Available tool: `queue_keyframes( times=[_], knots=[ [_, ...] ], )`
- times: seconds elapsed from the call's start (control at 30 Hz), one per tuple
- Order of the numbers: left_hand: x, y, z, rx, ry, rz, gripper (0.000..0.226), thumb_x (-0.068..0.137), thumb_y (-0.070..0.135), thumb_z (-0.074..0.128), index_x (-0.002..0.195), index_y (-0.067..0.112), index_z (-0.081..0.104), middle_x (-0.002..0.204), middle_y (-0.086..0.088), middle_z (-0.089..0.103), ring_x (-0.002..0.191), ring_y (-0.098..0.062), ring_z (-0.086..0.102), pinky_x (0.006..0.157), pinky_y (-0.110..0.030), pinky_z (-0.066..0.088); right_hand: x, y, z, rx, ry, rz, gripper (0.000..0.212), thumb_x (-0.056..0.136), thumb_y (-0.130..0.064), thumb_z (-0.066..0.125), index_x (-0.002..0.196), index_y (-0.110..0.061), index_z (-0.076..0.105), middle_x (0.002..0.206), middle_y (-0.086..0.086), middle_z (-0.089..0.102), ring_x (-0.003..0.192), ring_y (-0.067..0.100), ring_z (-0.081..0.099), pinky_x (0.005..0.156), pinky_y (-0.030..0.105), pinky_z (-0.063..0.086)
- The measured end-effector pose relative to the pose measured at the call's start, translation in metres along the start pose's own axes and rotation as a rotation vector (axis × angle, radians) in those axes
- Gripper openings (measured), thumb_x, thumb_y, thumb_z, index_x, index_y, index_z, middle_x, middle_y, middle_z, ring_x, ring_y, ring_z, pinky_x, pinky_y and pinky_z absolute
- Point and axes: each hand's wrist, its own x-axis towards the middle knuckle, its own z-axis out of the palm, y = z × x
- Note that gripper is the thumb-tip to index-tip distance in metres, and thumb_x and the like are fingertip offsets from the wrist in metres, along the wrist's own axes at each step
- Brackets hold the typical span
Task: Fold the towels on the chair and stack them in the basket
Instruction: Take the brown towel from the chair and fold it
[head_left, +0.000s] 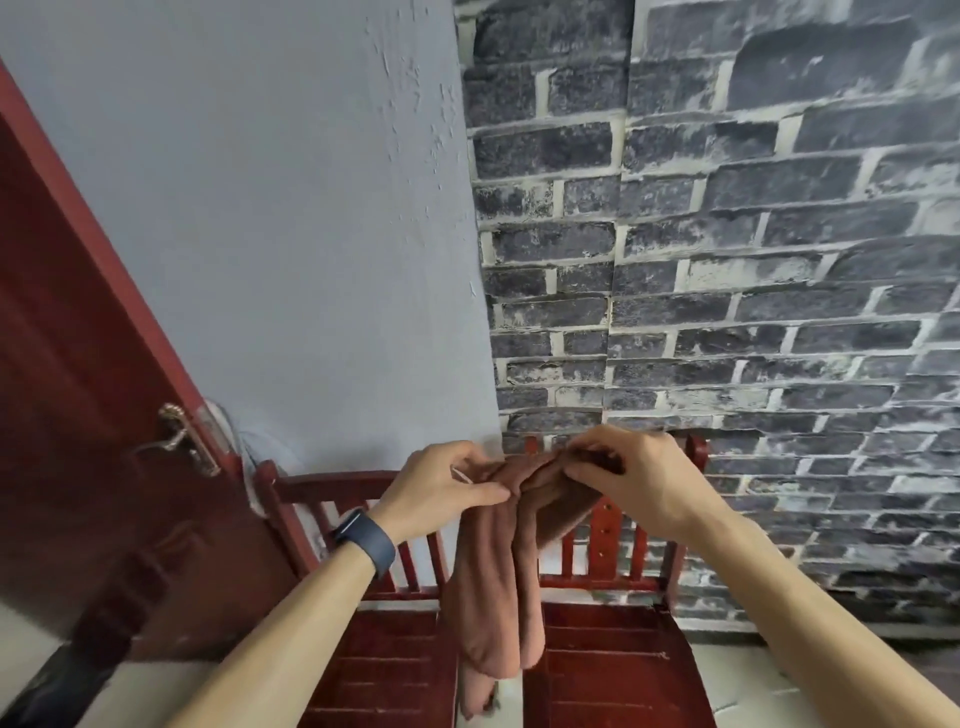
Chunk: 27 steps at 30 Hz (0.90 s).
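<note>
We hold one brown towel (491, 571) up by its top edge, left hand (447, 488) and right hand (628, 478) close together, each pinching the cloth. It hangs bunched over the gap between the inner seat edges of two red chairs (613, 665). Folding seems barely begun. Count: one towel, two chairs, no basket in view, nothing stacked.

The left forearm (291, 618) and right forearm (810, 597) stretched forward from the near edge, converging at the centre. The left hand (441, 488) and right hand (634, 478) sat close together, each pinching the top of the brown towel (493, 582) between thumb and fingers.
</note>
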Motion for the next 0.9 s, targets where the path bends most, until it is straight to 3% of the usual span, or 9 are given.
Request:
queue_keyframes(
  times=[0.1,0.2,0.27,0.37,0.47,0.6,0.73,0.83,0.9],
  knots=[
    [-0.023,-0.005,-0.038,0.072,0.005,0.021,0.020,0.071,0.041,0.083,0.084,0.032,0.071,0.078,0.016,0.071,0.070,0.000,0.064,0.070,-0.022,0.050,0.003,-0.034,0.002,-0.008,-0.030,-0.016,0.011,0.088,-0.041,0.071,0.098,-0.042,0.067,0.084,-0.025,0.067,0.075,-0.007,0.063,0.065,0.014,0.049],
    [-0.039,-0.009,-0.077,0.185,0.066,0.059,0.023,0.071,0.046,0.082,0.086,0.033,0.071,0.079,0.014,0.069,0.068,0.001,0.060,0.064,-0.015,0.045,0.017,-0.074,0.006,-0.032,0.020,-0.076,0.011,0.086,-0.039,0.073,0.095,-0.037,0.067,0.087,-0.022,0.067,0.080,-0.004,0.062,0.072,0.022,0.053],
    [-0.049,-0.018,-0.112,0.252,0.085,0.086,0.025,0.070,0.048,0.082,0.087,0.033,0.071,0.080,0.014,0.068,0.070,-0.002,0.060,0.064,-0.017,0.044,0.027,-0.106,0.013,-0.100,0.033,-0.122,0.016,0.083,-0.041,0.074,0.094,-0.033,0.066,0.089,-0.017,0.066,0.083,0.003,0.061,0.074,0.027,0.053],
    [-0.045,-0.019,-0.150,0.412,0.077,0.116,0.024,0.068,0.048,0.083,0.084,0.034,0.070,0.080,0.016,0.066,0.070,-0.001,0.059,0.067,-0.024,0.048,0.034,-0.137,0.019,-0.281,-0.131,-0.145,0.022,0.078,-0.043,0.075,0.089,-0.030,0.062,0.088,-0.012,0.063,0.083,0.011,0.058,0.074,0.032,0.051],
    [-0.049,-0.021,-0.189,0.528,0.160,0.135,0.021,0.069,0.050,0.080,0.079,0.037,0.067,0.078,0.017,0.061,0.076,-0.007,0.060,0.073,-0.031,0.053,0.039,-0.168,0.025,-0.230,-0.197,-0.111,0.026,0.072,-0.040,0.080,0.086,-0.034,0.058,0.083,-0.010,0.064,0.078,0.008,0.059,0.070,0.029,0.050],
    [-0.055,-0.014,-0.209,0.562,0.208,0.144,0.030,0.073,0.060,0.074,0.086,0.034,0.070,0.072,0.013,0.060,0.070,-0.010,0.060,0.063,-0.029,0.050,0.047,-0.182,0.025,0.099,0.056,-0.090,0.016,0.079,-0.036,0.079,0.086,-0.033,0.065,0.079,-0.011,0.069,0.074,0.003,0.061,0.067,0.019,0.047],
    [-0.058,-0.006,-0.215,0.655,0.049,0.188,0.054,0.073,0.069,0.068,0.067,0.016,0.064,0.055,0.005,0.052,0.055,-0.016,0.047,0.054,-0.029,0.033,0.054,-0.174,0.036,-0.056,0.078,-0.090,0.009,0.084,-0.036,0.075,0.087,-0.031,0.067,0.084,-0.016,0.067,0.082,0.003,0.060,0.066,0.014,0.040],
    [-0.050,-0.010,-0.228,0.484,0.211,0.172,0.053,0.078,0.064,0.067,0.066,0.013,0.062,0.057,-0.003,0.055,0.060,-0.023,0.051,0.056,-0.034,0.037,0.054,-0.170,0.030,-0.008,0.362,-0.206,0.011,0.083,-0.027,0.079,0.089,-0.024,0.070,0.093,-0.017,0.064,0.090,0.007,0.057,0.076,0.017,0.041],
    [-0.046,-0.014,-0.229,0.511,0.263,0.141,0.055,0.080,0.064,0.063,0.058,0.015,0.051,0.052,0.000,0.049,0.059,-0.025,0.050,0.056,-0.032,0.033,0.052,-0.172,0.028,-0.153,0.452,-0.312,0.013,0.083,-0.027,0.079,0.092,-0.023,0.070,0.109,-0.008,0.060,0.100,0.011,0.053,0.083,0.022,0.043]
  ],
)
